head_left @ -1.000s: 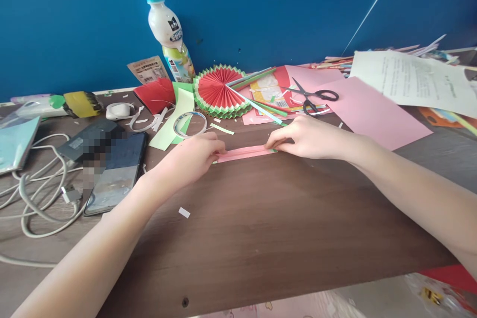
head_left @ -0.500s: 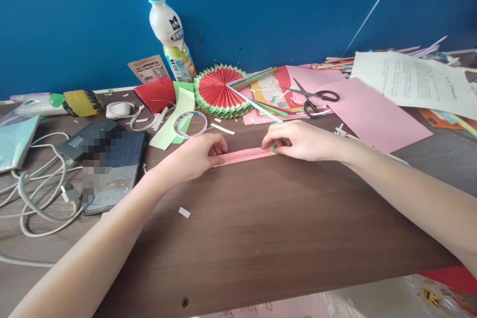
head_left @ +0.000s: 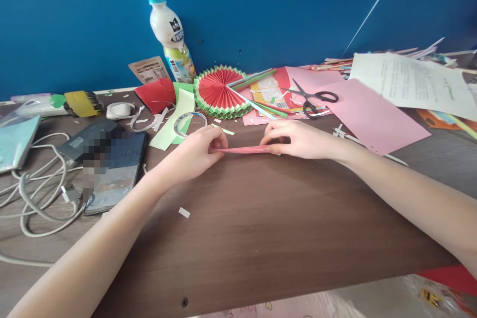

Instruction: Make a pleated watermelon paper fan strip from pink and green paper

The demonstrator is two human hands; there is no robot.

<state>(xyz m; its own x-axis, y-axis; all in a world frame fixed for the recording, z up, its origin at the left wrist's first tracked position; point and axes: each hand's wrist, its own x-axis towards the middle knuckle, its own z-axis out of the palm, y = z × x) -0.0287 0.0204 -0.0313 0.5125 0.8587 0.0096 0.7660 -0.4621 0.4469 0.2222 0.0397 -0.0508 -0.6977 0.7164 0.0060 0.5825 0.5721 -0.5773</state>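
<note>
A narrow folded strip of pink paper stretches between my two hands, seen nearly edge-on, with several layers stacked together. My left hand pinches its left end between thumb and fingers. At the other end, my right hand is closed on the paper the same way. Both ends of the strip are partly hidden by my fingers. Just behind the hands stands a round pleated paper fan, red with a green and white rim. A roll of tape lies close behind my left hand.
Black scissors lie on pink paper sheets at the back right. A bottle leans by the blue wall. Left are a phone, a black box and looped white cables. A paper scrap rests nearer me.
The pink strip has tilted from showing its broad face to nearly edge-on and looks more tightly pressed together. Both hands stay at its ends, with slight finger shifts.
</note>
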